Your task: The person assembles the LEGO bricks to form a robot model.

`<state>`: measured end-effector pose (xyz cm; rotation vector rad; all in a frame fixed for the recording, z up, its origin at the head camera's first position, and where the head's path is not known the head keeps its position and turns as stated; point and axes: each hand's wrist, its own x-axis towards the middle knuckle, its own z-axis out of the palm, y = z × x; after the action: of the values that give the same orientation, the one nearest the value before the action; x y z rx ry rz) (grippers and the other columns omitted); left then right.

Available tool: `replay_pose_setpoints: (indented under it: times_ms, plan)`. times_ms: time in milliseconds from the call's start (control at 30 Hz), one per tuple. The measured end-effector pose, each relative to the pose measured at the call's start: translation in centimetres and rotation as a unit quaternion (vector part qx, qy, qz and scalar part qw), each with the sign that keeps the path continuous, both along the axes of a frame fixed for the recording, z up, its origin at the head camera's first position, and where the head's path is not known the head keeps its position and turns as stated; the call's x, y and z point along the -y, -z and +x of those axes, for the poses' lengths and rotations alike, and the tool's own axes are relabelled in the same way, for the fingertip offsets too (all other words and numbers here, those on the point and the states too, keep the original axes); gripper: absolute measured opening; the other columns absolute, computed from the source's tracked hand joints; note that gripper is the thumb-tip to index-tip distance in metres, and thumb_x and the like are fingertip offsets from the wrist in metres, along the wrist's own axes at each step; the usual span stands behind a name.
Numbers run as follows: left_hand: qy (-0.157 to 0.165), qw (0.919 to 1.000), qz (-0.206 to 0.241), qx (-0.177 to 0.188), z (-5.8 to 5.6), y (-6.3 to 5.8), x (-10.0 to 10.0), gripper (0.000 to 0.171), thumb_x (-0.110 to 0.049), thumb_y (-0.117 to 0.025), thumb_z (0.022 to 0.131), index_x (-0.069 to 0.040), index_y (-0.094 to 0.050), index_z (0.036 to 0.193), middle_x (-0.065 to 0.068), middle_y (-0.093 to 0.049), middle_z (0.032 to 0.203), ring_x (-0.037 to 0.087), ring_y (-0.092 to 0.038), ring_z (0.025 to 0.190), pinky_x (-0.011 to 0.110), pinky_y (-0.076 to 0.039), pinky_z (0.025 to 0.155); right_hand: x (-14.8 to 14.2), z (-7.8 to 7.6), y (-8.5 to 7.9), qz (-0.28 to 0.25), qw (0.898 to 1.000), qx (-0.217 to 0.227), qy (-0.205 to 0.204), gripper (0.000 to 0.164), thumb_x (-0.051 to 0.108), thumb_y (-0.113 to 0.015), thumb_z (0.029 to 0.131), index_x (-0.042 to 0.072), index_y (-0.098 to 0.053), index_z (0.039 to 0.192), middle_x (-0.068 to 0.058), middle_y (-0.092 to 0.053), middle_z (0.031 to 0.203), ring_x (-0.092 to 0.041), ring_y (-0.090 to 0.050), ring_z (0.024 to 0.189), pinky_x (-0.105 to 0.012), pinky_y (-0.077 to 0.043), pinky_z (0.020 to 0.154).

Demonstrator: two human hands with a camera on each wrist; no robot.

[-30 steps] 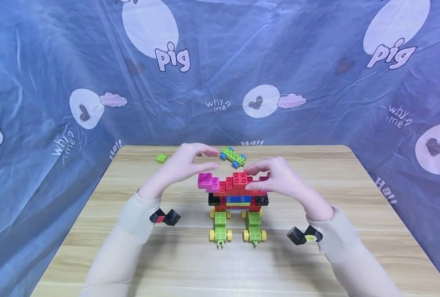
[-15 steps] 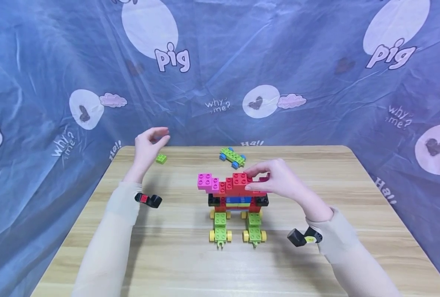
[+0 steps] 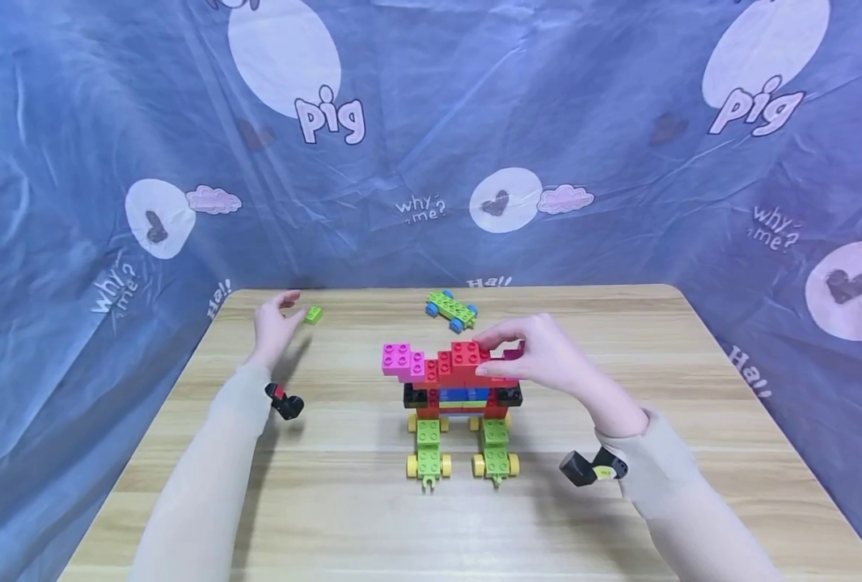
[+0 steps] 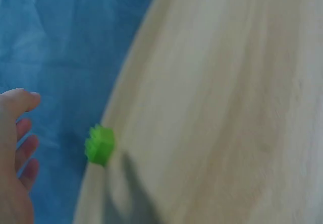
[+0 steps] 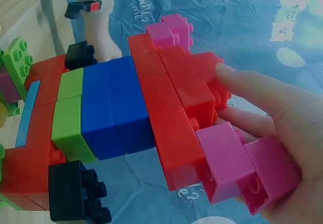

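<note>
My right hand (image 3: 543, 352) grips the red top brick (image 3: 465, 352) of a toy-brick model between thumb and fingers. Pink bricks (image 5: 224, 156) stick out at the ends of the model's red upper layer, and blue bricks (image 5: 108, 108) and black bricks (image 5: 73, 191) sit lower down. The model stands on green wheeled bases (image 3: 428, 462) with yellow wheels. At the table's far left, my left hand (image 3: 276, 327) hovers beside a small lime-green brick (image 3: 314, 314). In the left wrist view its fingers (image 4: 26, 148) are loosely bent, apart from the brick, with nothing held.
A green wheeled base with blue wheels (image 3: 451, 310) lies near the back edge of the wooden table (image 3: 344, 517). Blue printed cloth (image 3: 402, 250) hangs right behind the table and along both sides.
My left hand has moved left from beside the model, then lowered towards the small lime-green brick. The right hand keeps its grip on the model. The head view has shifted slightly.
</note>
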<state>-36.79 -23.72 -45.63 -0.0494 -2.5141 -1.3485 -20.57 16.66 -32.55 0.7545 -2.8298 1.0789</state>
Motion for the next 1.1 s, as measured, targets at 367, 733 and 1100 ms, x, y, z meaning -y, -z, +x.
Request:
replay_pose_setpoints:
  times_ms: [367, 733, 1100]
  plan:
    - [0.027, 0.9934, -0.108, 0.029, -0.5, 2.4, 0.8, 0.054, -0.011, -0.066, 0.088, 0.004, -0.048, 0.137, 0.027, -0.049, 0.137, 0.043, -0.048, 0.123, 0.053, -0.037, 0.105, 0.0, 0.0, 0.2, 0.002, 1.000, 0.000, 0.003, 0.038, 0.027, -0.082, 0.076, 0.008, -0.074, 0.108, -0.005, -0.075, 0.099, -0.020, -0.068, 0.084, -0.025, -0.052, 0.063]
    - [0.083, 0.9845, -0.133, 0.080, -1.4, 3.8, 1.0, 0.067, -0.014, -0.065, 0.089, 0.008, -0.032, 0.144, 0.032, -0.034, 0.146, 0.049, -0.034, 0.133, 0.058, -0.025, 0.112, 0.0, 0.0, 0.3, -0.002, 1.000, -0.008, 0.006, 0.038, 0.027, -0.083, 0.075, 0.008, -0.074, 0.107, -0.005, -0.075, 0.098, -0.010, -0.064, 0.078, -0.024, -0.051, 0.060]
    - [0.140, 0.9653, -0.168, 0.142, -1.7, 4.0, 0.5, 0.074, -0.020, -0.056, 0.097, 0.007, -0.012, 0.150, 0.030, -0.007, 0.156, 0.048, -0.010, 0.143, 0.057, -0.010, 0.116, 0.0, -0.1, 0.5, -0.002, 1.000, -0.007, 0.009, 0.038, 0.028, -0.083, 0.075, 0.009, -0.074, 0.106, -0.004, -0.075, 0.097, -0.009, -0.063, 0.074, -0.024, -0.050, 0.058]
